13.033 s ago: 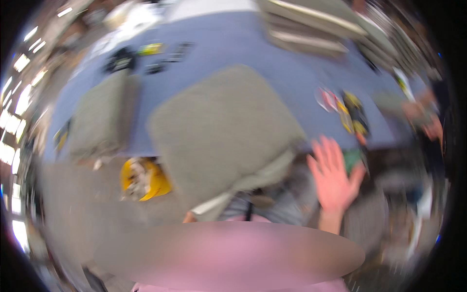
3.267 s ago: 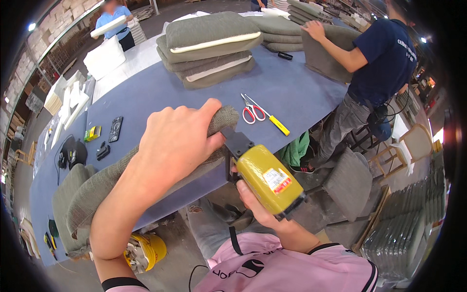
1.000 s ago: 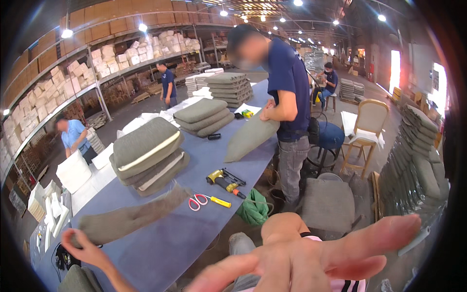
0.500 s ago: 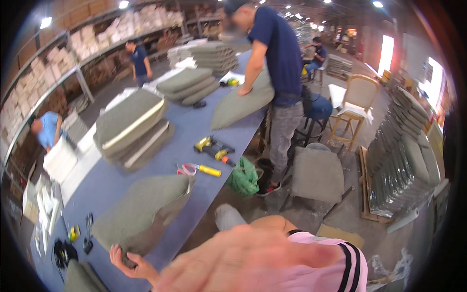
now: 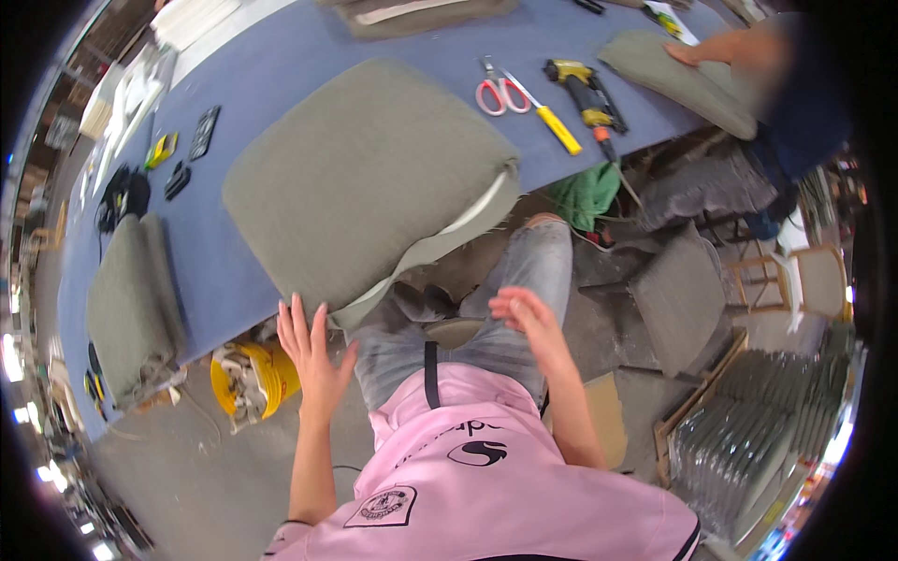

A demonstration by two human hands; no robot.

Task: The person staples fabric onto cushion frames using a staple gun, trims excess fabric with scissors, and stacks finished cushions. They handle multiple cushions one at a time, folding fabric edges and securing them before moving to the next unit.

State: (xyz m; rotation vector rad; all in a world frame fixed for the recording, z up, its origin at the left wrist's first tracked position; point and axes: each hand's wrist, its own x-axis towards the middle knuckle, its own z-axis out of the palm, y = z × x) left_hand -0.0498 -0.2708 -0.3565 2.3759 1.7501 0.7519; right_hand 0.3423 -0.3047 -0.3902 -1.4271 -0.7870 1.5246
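Observation:
A grey-green upholstered seat cushion lies at the table's front edge, overhanging my lap. Along its near right side a loose fabric edge hangs down, and a strip of white padding shows there. At the cushion's near left corner is my left hand, fingers spread, the tips at the fabric. My right hand is raised over my right thigh, apart from the cushion, its fingers loosely extended and nothing visible in them. Beyond the cushion lie red-handled scissors and a yellow-handled tool.
A yellow and black air stapler lies right of the scissors. Folded cushions rest at the left, above a yellow bucket. A co-worker's hand presses another cushion at the right. Wrapped stacked cushions stand right.
The view has tilted down and turned. My left hand, curled round the cushion's corner before, is now spread. My right hand, earlier blurred close in front, is now over my thigh.

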